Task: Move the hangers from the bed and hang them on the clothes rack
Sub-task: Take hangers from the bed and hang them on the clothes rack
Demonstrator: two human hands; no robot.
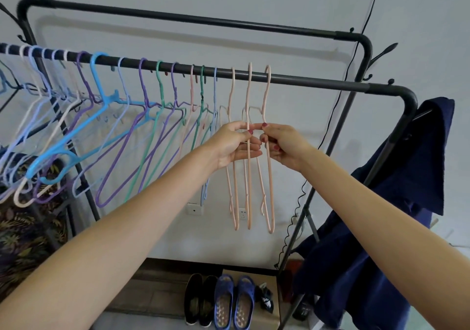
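Note:
A black clothes rack (318, 81) fills the view, its front rail carrying several hangers in white, purple, blue and green (142, 116) on the left. Three peach hangers (249, 189) hang side by side near the rail's middle right. My left hand (235, 144) pinches the neck of the middle peach hanger between thumb and fingers. Pinching the neck of the rightmost peach hanger (270, 197) is my right hand (282, 146). Both hooks sit over the rail. The bed is out of sight.
A dark blue garment (396, 202) drapes over the rack's right end. Black shoes (198, 299) and blue slippers (234, 301) sit on the floor below. A patterned cloth (23, 228) hangs at the left. Wall sockets (194, 208) and a black cable (338, 100) lie behind.

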